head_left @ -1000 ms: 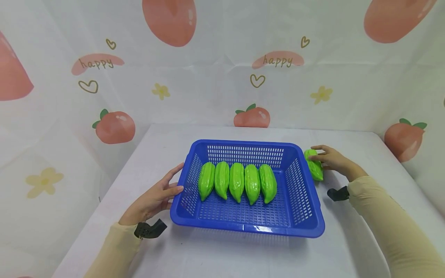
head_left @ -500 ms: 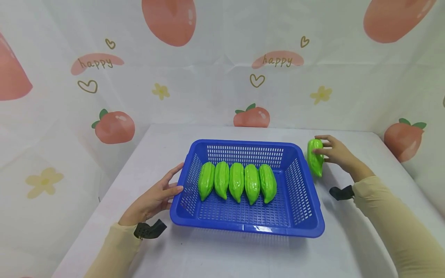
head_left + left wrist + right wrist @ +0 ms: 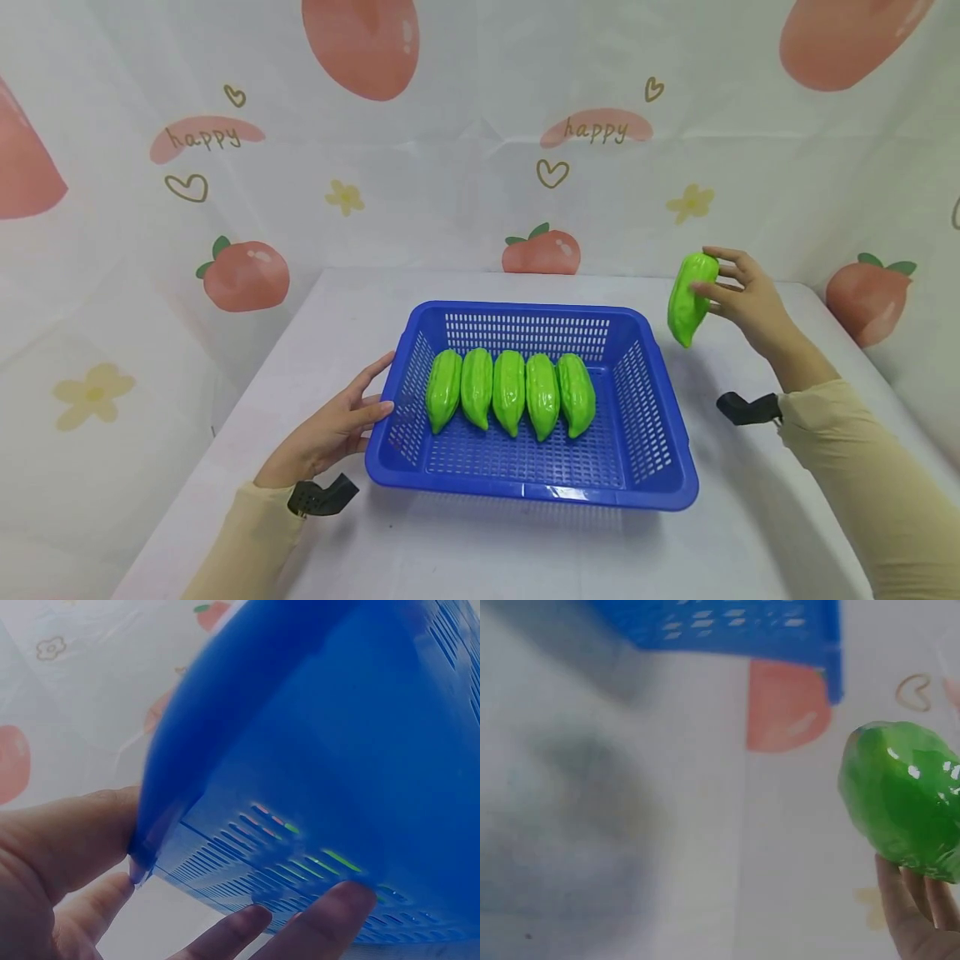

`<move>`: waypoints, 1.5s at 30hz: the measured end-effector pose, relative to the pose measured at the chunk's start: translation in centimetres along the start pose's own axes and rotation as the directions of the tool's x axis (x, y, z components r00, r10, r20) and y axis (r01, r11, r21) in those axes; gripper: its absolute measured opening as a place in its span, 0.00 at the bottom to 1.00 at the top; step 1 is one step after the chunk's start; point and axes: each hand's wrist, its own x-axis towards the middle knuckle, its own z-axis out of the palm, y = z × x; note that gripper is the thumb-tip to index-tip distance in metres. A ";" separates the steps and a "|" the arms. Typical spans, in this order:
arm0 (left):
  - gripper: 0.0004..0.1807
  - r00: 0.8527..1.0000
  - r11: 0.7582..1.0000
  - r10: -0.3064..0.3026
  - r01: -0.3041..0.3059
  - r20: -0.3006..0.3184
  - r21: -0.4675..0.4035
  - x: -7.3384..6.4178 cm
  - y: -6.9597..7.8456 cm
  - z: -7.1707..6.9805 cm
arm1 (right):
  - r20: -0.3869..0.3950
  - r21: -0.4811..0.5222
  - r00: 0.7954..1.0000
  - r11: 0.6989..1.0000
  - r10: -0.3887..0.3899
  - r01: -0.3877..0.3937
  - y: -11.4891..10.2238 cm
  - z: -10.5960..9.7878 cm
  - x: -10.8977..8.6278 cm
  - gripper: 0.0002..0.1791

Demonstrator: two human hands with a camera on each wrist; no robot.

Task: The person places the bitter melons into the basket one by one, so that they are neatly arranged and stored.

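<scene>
My right hand (image 3: pixel 757 308) holds a bright green bitter melon (image 3: pixel 692 300) in the air, beyond the right rear corner of a blue plastic basket (image 3: pixel 600 498). Thumb and fingers pinch its upper part, and its pointed end hangs down. Up close in the right wrist view, the glossy melon (image 3: pixel 904 799) sits above the fingertips (image 3: pixel 891 874). My left hand (image 3: pixel 333 429) holds the basket's left side, thumb at the rim. In the left wrist view, fingers (image 3: pixel 322 919) lie against the slotted outer wall (image 3: pixel 300 750). Several more bitter melons (image 3: pixel 508 392) lie side by side inside the basket.
The basket stands on a white-covered table (image 3: pixel 525 558). Behind it hangs a white cloth backdrop (image 3: pixel 450 167) printed with peaches, hearts and flowers. Inside the basket, bare floor (image 3: pixel 611 425) shows between the row of melons and the right wall.
My right hand has lifted the bitter melon from beside the basket's right wall, up and away to the right. The left hand and basket have stayed put.
</scene>
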 end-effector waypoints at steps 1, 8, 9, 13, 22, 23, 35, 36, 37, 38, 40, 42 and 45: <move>0.43 1.000 1.000 -0.001 0.001 -0.002 0.003 0.0 0.0 0.0 | -0.011 0.046 1.000 0.999 -0.018 0.018 -0.3 0.2 -0.1 0.27; 0.43 1.000 1.000 -0.009 0.009 -0.027 0.015 0.0 0.0 0.1 | -0.047 0.214 0.986 0.962 -0.161 0.168 -2.2 1.8 -1.1 0.27; 0.43 1.000 1.000 -0.009 0.009 -0.026 0.014 0.0 0.0 0.1 | -0.045 0.218 0.982 0.958 -0.182 0.187 -2.4 2.0 -1.3 0.27; 0.43 1.000 1.000 -0.005 0.005 -0.020 0.008 0.0 0.0 0.0 | -0.014 0.218 0.970 0.946 -0.244 0.241 -2.7 2.9 -1.9 0.28; 0.43 1.000 1.000 -0.001 0.002 -0.005 0.007 0.1 -0.1 -0.1 | 0.053 0.229 0.949 0.929 -0.310 0.291 -2.7 4.5 -3.0 0.30; 0.43 1.000 1.000 -0.002 0.002 -0.006 0.007 0.1 -0.1 -0.1 | 0.059 0.227 0.949 0.930 -0.309 0.289 -2.7 4.6 -3.1 0.30; 0.42 1.000 1.000 -0.003 0.003 -0.012 0.002 0.0 0.1 0.1 | 0.121 0.083 0.961 0.967 -0.249 0.240 -2.3 5.0 -3.9 0.33; 0.42 1.000 1.000 -0.004 0.004 -0.013 0.000 0.0 0.1 0.1 | 0.123 0.072 0.962 0.969 -0.243 0.235 -2.3 5.0 -3.9 0.33; 0.42 1.000 1.000 -0.003 0.003 -0.013 0.002 0.0 0.1 0.1 | 0.123 0.056 0.964 0.971 -0.236 0.231 -2.3 5.0 -3.9 0.33; 0.42 1.000 1.000 -0.003 0.003 -0.014 0.000 0.0 0.1 0.1 | 0.124 0.044 0.965 0.973 -0.229 0.225 -2.3 5.1 -3.9 0.33; 0.42 1.000 1.000 -0.005 0.005 -0.018 -0.003 0.0 0.1 0.2 | 0.125 0.013 0.969 0.977 -0.211 0.212 -2.3 5.1 -3.9 0.32; 0.42 1.000 1.000 -0.008 0.008 -0.023 -0.006 0.0 0.1 0.2 | 0.126 -0.009 0.974 0.981 -0.190 0.192 -2.4 5.2 -3.9 0.31; 0.42 1.000 1.000 -0.009 0.009 -0.025 -0.004 0.0 0.1 0.2 | 0.129 -0.044 0.978 0.984 -0.163 0.170 -2.5 5.3 -3.9 0.29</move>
